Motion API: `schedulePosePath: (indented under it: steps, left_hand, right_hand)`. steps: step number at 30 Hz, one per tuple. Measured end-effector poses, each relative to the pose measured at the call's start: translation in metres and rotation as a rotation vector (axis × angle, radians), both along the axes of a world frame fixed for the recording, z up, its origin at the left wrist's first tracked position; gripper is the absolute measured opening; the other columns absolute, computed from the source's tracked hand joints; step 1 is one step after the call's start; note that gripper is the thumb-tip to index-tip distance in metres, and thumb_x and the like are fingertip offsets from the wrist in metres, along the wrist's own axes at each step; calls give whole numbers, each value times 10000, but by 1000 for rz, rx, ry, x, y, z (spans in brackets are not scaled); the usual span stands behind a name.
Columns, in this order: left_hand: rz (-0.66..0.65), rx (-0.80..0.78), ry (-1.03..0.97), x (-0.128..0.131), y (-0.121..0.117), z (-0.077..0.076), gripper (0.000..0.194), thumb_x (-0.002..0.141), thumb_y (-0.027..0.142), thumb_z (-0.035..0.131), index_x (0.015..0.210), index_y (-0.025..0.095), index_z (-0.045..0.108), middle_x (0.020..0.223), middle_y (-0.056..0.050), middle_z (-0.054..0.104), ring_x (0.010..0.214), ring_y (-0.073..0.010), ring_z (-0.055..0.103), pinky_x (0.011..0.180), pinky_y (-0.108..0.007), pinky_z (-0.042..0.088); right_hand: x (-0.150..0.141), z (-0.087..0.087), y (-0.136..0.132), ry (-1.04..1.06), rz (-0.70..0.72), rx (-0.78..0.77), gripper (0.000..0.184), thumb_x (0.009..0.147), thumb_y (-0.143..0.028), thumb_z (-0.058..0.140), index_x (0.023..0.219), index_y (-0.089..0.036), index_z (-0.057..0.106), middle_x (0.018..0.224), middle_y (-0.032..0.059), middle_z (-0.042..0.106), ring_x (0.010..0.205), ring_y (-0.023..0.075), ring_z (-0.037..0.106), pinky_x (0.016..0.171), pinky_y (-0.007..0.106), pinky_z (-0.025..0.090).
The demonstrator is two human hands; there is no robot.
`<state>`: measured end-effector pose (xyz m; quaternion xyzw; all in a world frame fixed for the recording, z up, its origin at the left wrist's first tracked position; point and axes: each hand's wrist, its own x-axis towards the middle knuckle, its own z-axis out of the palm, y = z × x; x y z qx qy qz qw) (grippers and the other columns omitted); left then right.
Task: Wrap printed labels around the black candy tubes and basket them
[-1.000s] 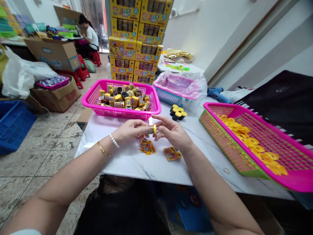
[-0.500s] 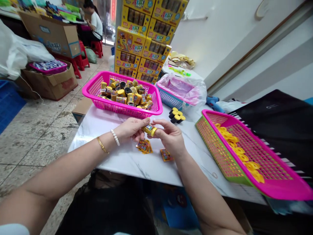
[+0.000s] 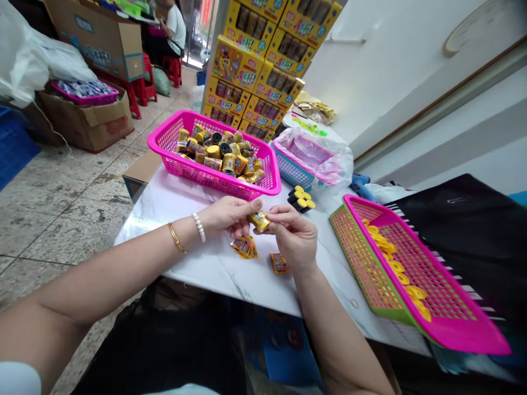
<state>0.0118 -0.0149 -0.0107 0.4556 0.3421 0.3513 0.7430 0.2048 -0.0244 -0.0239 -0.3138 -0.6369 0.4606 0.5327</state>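
My left hand [image 3: 228, 215] and my right hand [image 3: 294, 236] meet above the white marble table [image 3: 173, 206], both pinching one small yellow labelled canister [image 3: 259, 220] between their fingertips. Under the hands lie a small stack of printed stickers [image 3: 244, 246] and one more sticker [image 3: 280, 263]. Behind them a pink basket [image 3: 214, 178] is filled with several similar yellow and black canisters [image 3: 224, 153]. A few black canisters with yellow caps [image 3: 301, 198] stand on the table past my right hand.
A pink-and-green tray [image 3: 362, 263] with yellow rings [image 3: 395, 263] lies to the right, next to a black cloth [image 3: 473, 230]. A bag-lined blue basket [image 3: 307, 156] and stacked yellow cartons [image 3: 255, 66] stand behind. Cardboard boxes [image 3: 94, 118] and a seated person [image 3: 171, 30] are far left.
The view has swung left and tilted. Both hands have kept the canister and turned it, so it now lies more tilted between the fingertips.
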Motion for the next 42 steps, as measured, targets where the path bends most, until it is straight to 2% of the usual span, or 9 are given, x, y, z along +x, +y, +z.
schedulePosePath:
  steps: [5,16,21,25,28,31,34,37,42]
  left_hand:
    - [-39,-5,-60,0,2,-4,583,666,671,803,761,121,634,533,-30,639,363,-88,524,360,-182,363]
    - [-4,-127,-17,2,0,-1,579,777,662,713,710,90,647,513,-42,619,360,-105,525,350,-203,377]
    - [66,-128,47,0,3,-1,577,869,665,597,714,110,624,521,-51,613,369,-112,513,385,-224,365]
    - [234,234,293,-1,2,-6,276,901,398,661,788,147,647,544,0,593,428,-100,483,469,-226,344]
    - [103,630,583,-1,1,-14,132,705,188,818,672,151,696,636,-15,622,572,-117,523,580,-243,360]
    - [-8,807,793,0,-1,-21,117,660,131,821,631,163,713,691,-34,638,627,-141,527,613,-263,346]
    - [-45,876,878,2,-2,-24,109,738,128,742,644,164,699,701,-46,637,646,-159,530,625,-276,351]
    - [-34,914,913,3,-2,-23,117,781,134,698,667,155,678,740,-64,636,698,-181,544,663,-292,371]
    - [279,898,750,2,-2,-14,104,815,123,667,718,150,642,775,-41,595,723,-155,539,675,-273,402]
  right_hand:
    - [-2,1,-4,-16,-52,-21,119,770,-334,830,854,-271,773,994,29,620,802,168,682,601,348,692]
    - [-1,3,-4,-134,-9,61,166,770,-314,833,933,-300,807,1063,46,663,916,201,694,686,356,683]
    - [-6,7,2,-174,-119,180,106,753,-292,848,854,-302,818,1018,42,687,887,200,698,721,368,669]
    - [-12,41,47,-205,-255,260,198,826,-408,773,988,-297,799,1159,53,674,1003,220,683,773,372,653]
    - [-10,78,82,-393,-177,316,436,811,-416,782,1219,-276,723,1277,49,668,1037,218,678,846,362,609]
    - [-1,92,83,-517,-190,368,420,818,-387,776,1210,-244,730,1193,56,728,1007,218,689,882,371,586]
    - [11,72,51,-572,-223,330,265,868,-395,718,1060,-226,788,1008,58,777,902,208,711,839,374,595]
    - [21,40,16,-569,-216,108,296,867,-448,699,967,-190,804,781,55,766,680,183,716,656,334,608]
    - [16,17,6,-526,-101,-280,437,773,-583,748,781,-147,786,702,80,746,590,170,693,439,240,534]
